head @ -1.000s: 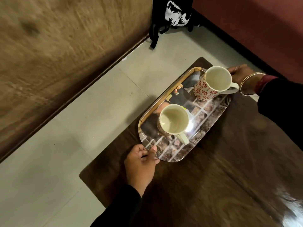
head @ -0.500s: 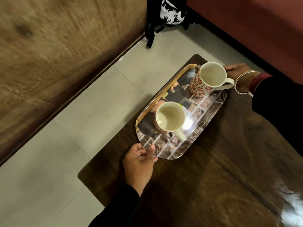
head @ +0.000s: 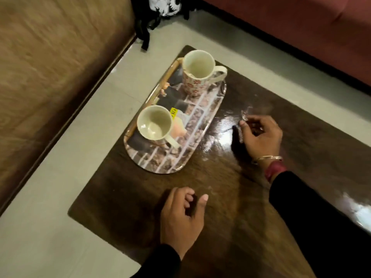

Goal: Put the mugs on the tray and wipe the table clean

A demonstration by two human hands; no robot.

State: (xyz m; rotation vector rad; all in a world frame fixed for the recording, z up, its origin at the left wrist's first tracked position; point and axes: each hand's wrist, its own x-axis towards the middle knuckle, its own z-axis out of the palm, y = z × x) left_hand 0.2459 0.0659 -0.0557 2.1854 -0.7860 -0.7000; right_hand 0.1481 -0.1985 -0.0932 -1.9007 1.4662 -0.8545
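Note:
Two cream mugs stand upright on an oblong brick-patterned tray [head: 160, 162] at the far left end of a dark wooden table [head: 220, 197]. The far mug [head: 197, 67] has a red flower print; the near mug [head: 154, 122] looks empty. My left hand [head: 180, 219] hovers over the table in front of the tray, fingers loosely apart, holding nothing. My right hand [head: 261, 137] is low over the table right of the tray, fingers bent, with nothing visibly in it. A small glinting bit [head: 244, 114] lies at its fingertips beside a shiny patch [head: 220, 125].
A brown upholstered seat [head: 50, 67] runs along the left, and a red sofa [head: 301, 27] along the top right. A black-and-white bag [head: 160, 9] sits on the pale tiled floor [head: 50, 217] beyond the table's far corner.
Both hands have let go of the tray's ends. The left hand drew back toward me; the right hand came down to the table right of the tray. The view has shifted.

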